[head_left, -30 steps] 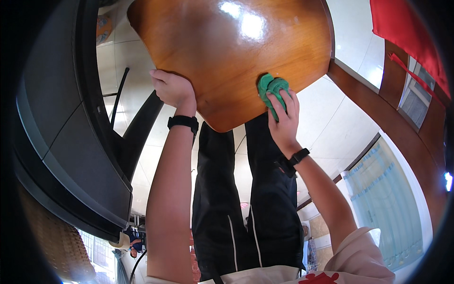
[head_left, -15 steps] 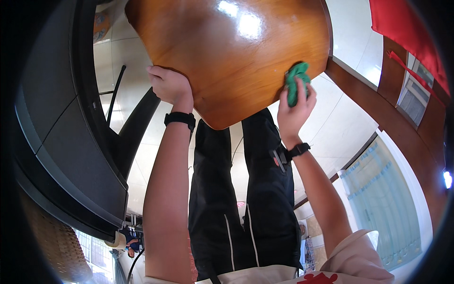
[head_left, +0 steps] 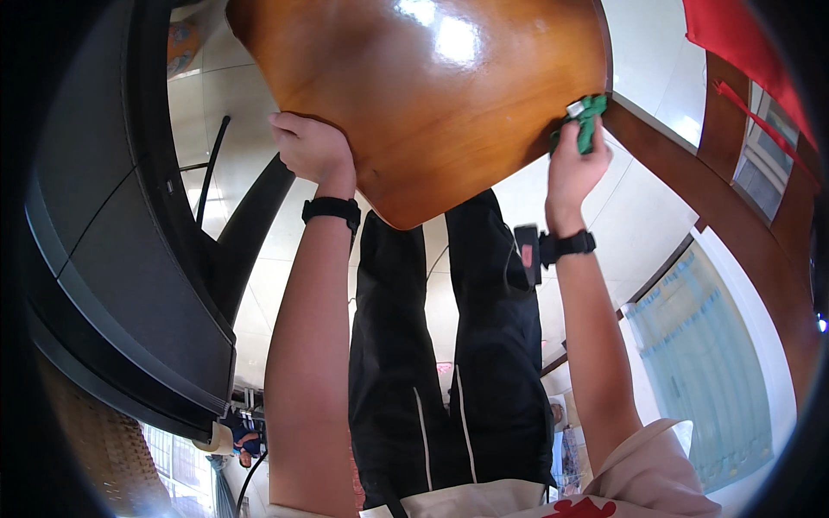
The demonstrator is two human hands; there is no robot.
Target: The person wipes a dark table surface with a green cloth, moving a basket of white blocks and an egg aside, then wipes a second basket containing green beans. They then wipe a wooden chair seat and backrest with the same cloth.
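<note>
A glossy orange-brown wooden panel (head_left: pixel 440 112) with rounded corners lies in front of me, bright light reflected on its far part. My left hand (head_left: pixel 314 154) grips its left edge, fingers curled over and partly hidden. At the panel's right edge, my right hand (head_left: pixel 577 164) pinches a crumpled green cloth (head_left: pixel 589 116) with a small white patch. The cloth touches the panel near its right corner. Black bands circle both wrists, and the right one carries a small dark box (head_left: pixel 528 255).
A large black screen-like unit (head_left: pixel 95 216) stands close on the left. To the right are brown wooden framing (head_left: pixel 665 164), red fabric (head_left: pixel 751 52) and a pale blue curtain (head_left: pixel 699 371). Light floor tiles (head_left: pixel 639 207) show beneath. A person (head_left: pixel 249 445) appears small at lower left.
My right hand has moved right and slightly away with the green cloth, along the panel's edge toward the corner. My left hand keeps its grip.
</note>
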